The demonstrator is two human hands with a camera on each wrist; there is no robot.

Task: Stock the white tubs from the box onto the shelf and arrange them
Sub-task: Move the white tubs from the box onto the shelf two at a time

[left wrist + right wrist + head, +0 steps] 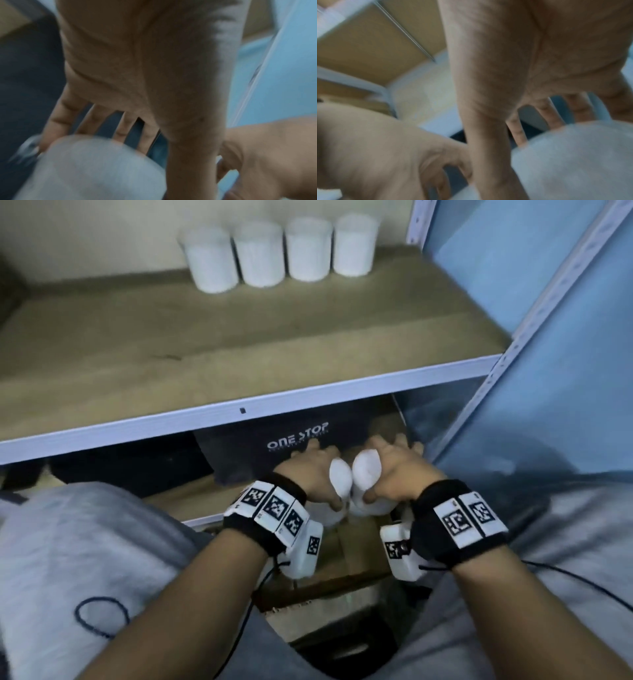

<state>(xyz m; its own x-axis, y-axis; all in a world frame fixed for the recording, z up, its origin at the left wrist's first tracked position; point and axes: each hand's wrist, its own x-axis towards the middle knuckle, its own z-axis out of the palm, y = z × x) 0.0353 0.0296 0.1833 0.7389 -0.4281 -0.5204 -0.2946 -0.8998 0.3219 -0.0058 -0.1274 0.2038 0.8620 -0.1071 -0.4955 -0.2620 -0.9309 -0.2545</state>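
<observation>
Each hand grips one white tub just below the shelf's front edge. My left hand (317, 470) wraps a tub (339, 475) from the left, fingers spread round it and thumb on the near side; the same tub (96, 169) fills the lower left wrist view, blurred. My right hand (394, 467) holds the other tub (367, 470), also blurred in the right wrist view (573, 162). The two tubs touch side by side. Several white tubs (279, 251) stand in a row at the back of the wooden shelf (205, 344). The cardboard box (346, 553) lies under my wrists.
A dark box printed ONE STOP (298, 436) sits on the lower level behind my hands. The shelf's white front rail (239, 409) runs above them, its upright post (534, 313) at right beside a blue wall (565, 371). My grey-clad knees (78, 559) flank the box.
</observation>
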